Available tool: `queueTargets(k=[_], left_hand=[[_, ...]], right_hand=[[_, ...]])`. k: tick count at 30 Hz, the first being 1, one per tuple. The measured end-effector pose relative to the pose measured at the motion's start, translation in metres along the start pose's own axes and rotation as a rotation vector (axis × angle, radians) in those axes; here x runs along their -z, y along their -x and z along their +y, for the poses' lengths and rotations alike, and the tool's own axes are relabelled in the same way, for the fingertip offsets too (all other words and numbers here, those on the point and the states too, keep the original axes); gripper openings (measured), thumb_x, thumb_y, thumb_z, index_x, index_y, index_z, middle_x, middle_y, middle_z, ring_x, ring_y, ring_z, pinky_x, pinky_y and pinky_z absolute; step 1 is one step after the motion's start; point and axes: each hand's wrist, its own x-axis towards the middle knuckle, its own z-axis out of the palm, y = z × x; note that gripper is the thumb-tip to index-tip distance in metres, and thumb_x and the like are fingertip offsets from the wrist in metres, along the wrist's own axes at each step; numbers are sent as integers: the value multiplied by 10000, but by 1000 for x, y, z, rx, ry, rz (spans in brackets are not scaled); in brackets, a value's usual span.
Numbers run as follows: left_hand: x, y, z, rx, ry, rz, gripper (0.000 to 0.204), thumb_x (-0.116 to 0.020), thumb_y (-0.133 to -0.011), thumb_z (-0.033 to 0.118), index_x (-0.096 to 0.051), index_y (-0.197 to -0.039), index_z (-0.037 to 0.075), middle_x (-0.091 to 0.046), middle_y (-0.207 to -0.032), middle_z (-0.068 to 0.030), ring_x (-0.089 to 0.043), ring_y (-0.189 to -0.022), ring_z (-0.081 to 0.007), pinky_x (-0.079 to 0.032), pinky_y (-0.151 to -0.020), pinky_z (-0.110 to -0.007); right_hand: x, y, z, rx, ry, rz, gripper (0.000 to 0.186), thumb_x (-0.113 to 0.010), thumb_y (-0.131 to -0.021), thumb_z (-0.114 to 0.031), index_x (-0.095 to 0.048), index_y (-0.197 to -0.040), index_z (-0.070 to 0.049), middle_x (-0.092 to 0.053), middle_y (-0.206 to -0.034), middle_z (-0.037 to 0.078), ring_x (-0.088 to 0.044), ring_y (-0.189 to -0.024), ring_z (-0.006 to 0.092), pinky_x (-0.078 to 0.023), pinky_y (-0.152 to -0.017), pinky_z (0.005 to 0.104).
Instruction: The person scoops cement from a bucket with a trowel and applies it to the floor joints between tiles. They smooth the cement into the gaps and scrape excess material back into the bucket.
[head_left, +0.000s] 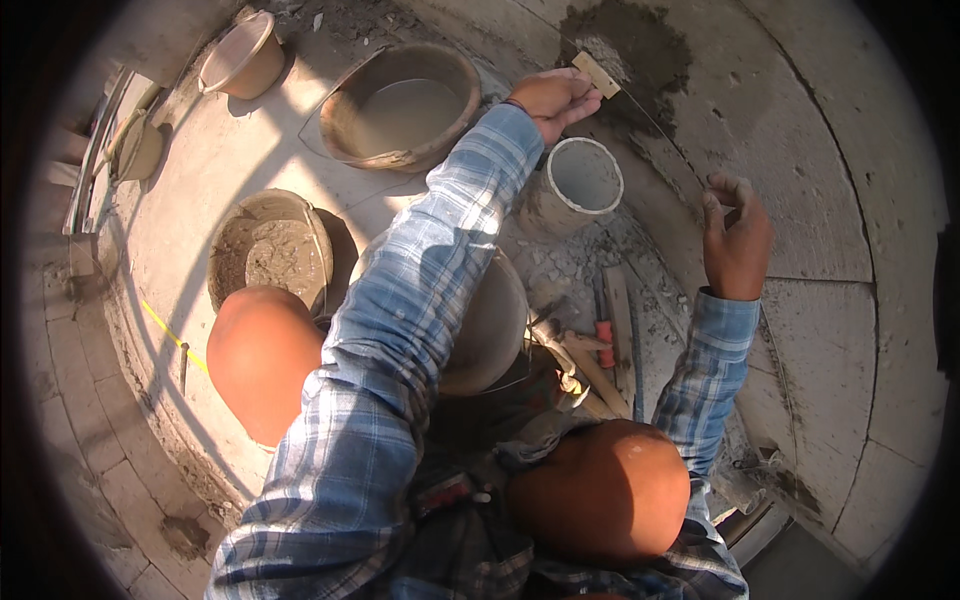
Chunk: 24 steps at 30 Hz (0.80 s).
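My left hand (556, 101) reaches forward to the stone or concrete wall. Its closed fingers are on a small flat pale wooden block (596, 75) at the wall face. A thin string (655, 125) runs from the block toward my right hand (738, 238). Thumb and forefinger of that hand are pinched together at the string, a little off the wall. Behind the block, a dark wet patch (650, 60) of mortar marks the wall. Just below my left hand stands a grey cylindrical bucket (585, 176), with water or a pale inside showing.
A wide tub of cloudy water (400, 110) stands left of my left hand. Nearer are a mortar bucket (270, 250) and another bucket (490, 325) partly under my sleeve. Tools, one with a red handle (604, 343), lie between my knees and the wall. A pale bucket (245, 58) stands far left.
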Motion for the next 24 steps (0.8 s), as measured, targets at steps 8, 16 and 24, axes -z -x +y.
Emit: queueTargets(k=[8, 16, 24], left_hand=[[-23, 3, -5, -160, -88, 205, 283, -605, -933, 46, -507, -1171, -71, -626, -1061, -133, -660, -937, -188, -595, -852, -283], [-28, 9, 1, -183, -5, 208, 332, -607, -898, 22, -504, -1190, -98, -631, -1056, -183, -675, -929, -226, -598, -827, -284], [-38, 12, 3, -208, -104, 246, 367, -693, -843, 97, -574, -1115, -118, -648, -1043, -184, -680, -911, -220, -587, -830, -276]], right_hand=[[-3, 0, 3, -15, 27, 2, 191, -672, -865, -84, -685, -1054, -58, -720, -941, 123, -663, -719, 217, -525, -693, 346], [-15, -2, 16, 19, 10, 11, 186, -661, -867, -78, -679, -1051, -54, -718, -949, 128, -698, -812, 244, -537, -743, 355], [-22, -4, 23, -8, -36, -16, 181, -655, -871, -76, -678, -1048, -49, -719, -971, 135, -702, -843, 267, -539, -767, 360]])
